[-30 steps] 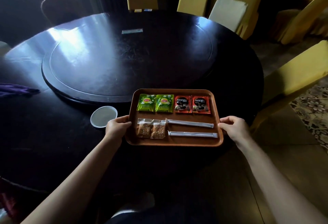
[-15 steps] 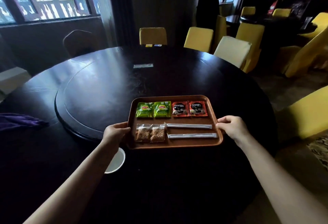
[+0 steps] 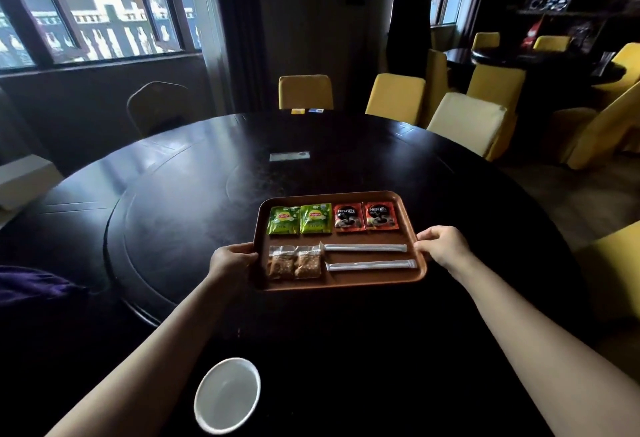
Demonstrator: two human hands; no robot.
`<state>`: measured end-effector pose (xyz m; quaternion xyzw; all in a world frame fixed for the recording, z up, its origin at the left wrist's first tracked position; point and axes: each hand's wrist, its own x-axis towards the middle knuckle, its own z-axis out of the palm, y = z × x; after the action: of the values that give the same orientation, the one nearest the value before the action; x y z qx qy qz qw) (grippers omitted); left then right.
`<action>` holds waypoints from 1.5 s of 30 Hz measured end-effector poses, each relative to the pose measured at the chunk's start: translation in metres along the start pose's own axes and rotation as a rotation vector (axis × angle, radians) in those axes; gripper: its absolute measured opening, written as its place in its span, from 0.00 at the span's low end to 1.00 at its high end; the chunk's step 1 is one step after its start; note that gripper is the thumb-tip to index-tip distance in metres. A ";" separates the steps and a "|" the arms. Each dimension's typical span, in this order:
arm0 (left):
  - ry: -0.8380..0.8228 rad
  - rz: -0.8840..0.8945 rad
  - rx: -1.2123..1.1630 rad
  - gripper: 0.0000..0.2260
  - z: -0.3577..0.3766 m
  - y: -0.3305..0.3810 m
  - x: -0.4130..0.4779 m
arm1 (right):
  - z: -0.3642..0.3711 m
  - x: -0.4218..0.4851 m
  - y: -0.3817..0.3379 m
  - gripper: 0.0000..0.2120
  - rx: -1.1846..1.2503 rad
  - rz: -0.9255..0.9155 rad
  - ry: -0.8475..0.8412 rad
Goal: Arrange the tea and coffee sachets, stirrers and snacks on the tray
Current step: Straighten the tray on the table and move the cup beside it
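The left hand (image 3: 231,261) and right hand (image 3: 441,246) each clamp a short edge of the brown tray (image 3: 341,283), thumbs over the rim, keeping it level so nothing slides. On it, tea sachets (image 3: 298,219) and coffee sachets (image 3: 365,216) line the far row; snacks (image 3: 294,263) and stirrers (image 3: 367,256) fill the near one. Arrangement looks complete. A white cup (image 3: 227,395) stands near on the dark surface (image 3: 173,194).

The room is dim — daylight enters through the overexposed windows (image 3: 100,14) at upper left, casting a soft sheen on the dark round table (image 3: 194,194). Corners sink into shadow; wide-angle distortion bends edges, slightly soft throughout.
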<state>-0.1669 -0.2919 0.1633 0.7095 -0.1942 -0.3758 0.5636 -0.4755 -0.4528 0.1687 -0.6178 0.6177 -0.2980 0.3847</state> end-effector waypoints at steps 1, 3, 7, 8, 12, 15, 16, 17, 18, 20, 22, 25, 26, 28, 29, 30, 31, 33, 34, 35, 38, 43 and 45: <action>-0.003 -0.005 0.027 0.14 0.000 -0.004 0.012 | 0.006 0.006 0.001 0.09 -0.019 0.013 0.001; -0.006 -0.020 0.063 0.13 0.003 -0.012 0.034 | 0.017 0.016 0.005 0.07 -0.049 0.039 0.003; -0.011 -0.087 0.127 0.13 0.003 -0.042 0.083 | 0.043 0.033 0.019 0.05 -0.103 0.104 -0.003; -0.010 -0.096 0.151 0.14 0.002 -0.056 0.100 | 0.049 0.036 0.023 0.05 -0.118 0.120 -0.004; 0.005 -0.107 0.227 0.15 0.008 -0.069 0.107 | 0.071 0.041 0.039 0.06 -0.145 0.154 0.025; 0.012 -0.074 0.263 0.15 0.013 -0.072 0.108 | 0.085 0.042 0.052 0.05 -0.151 0.174 0.043; 0.011 -0.060 0.282 0.15 0.014 -0.074 0.109 | 0.088 0.041 0.056 0.05 -0.162 0.177 0.045; 0.013 -0.049 0.311 0.15 0.014 -0.075 0.109 | 0.092 0.041 0.059 0.05 -0.172 0.179 0.049; 0.017 -0.031 0.345 0.15 0.015 -0.077 0.110 | 0.095 0.041 0.063 0.05 -0.184 0.182 0.055; 0.026 0.002 0.401 0.15 0.016 -0.082 0.112 | 0.099 0.040 0.068 0.05 -0.207 0.193 0.071; 0.032 0.017 0.434 0.14 0.017 -0.086 0.112 | 0.103 0.040 0.072 0.05 -0.225 0.199 0.085; 0.026 0.042 0.490 0.14 0.018 -0.089 0.113 | 0.108 0.041 0.075 0.06 -0.265 0.197 0.103; 0.024 0.048 0.503 0.14 0.018 -0.090 0.114 | 0.110 0.041 0.075 0.06 -0.278 0.196 0.108; 0.019 0.065 0.537 0.14 0.018 -0.091 0.116 | 0.112 0.041 0.076 0.05 -0.294 0.192 0.116; 0.014 0.080 0.565 0.14 0.018 -0.091 0.117 | 0.113 0.042 0.076 0.05 -0.300 0.190 0.118; 0.004 0.100 0.600 0.14 0.017 -0.092 0.117 | 0.113 0.041 0.076 0.06 -0.305 0.187 0.117; -0.009 0.123 0.633 0.14 0.016 -0.091 0.116 | 0.114 0.041 0.077 0.06 -0.307 0.182 0.113; -0.045 0.156 0.677 0.14 0.013 -0.090 0.115 | 0.113 0.041 0.077 0.07 -0.317 0.179 0.101; -0.067 0.165 0.683 0.14 0.011 -0.089 0.116 | 0.113 0.041 0.077 0.08 -0.324 0.184 0.094; -0.087 0.170 0.684 0.15 0.008 -0.089 0.115 | 0.112 0.040 0.076 0.09 -0.329 0.193 0.089; -0.103 0.178 0.685 0.17 -0.005 -0.090 0.112 | 0.111 0.034 0.071 0.14 -0.315 0.224 0.095; -0.141 0.338 0.826 0.21 -0.054 -0.108 0.098 | 0.115 0.003 0.055 0.15 -0.408 -0.004 0.154; -0.149 0.350 1.010 0.24 -0.079 -0.122 0.092 | 0.123 -0.023 0.044 0.14 -0.362 -0.157 0.125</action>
<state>-0.0663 -0.2688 0.0255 0.8208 -0.5053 -0.1855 0.1912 -0.3964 -0.4146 0.0692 -0.7033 0.6339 -0.2490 0.2040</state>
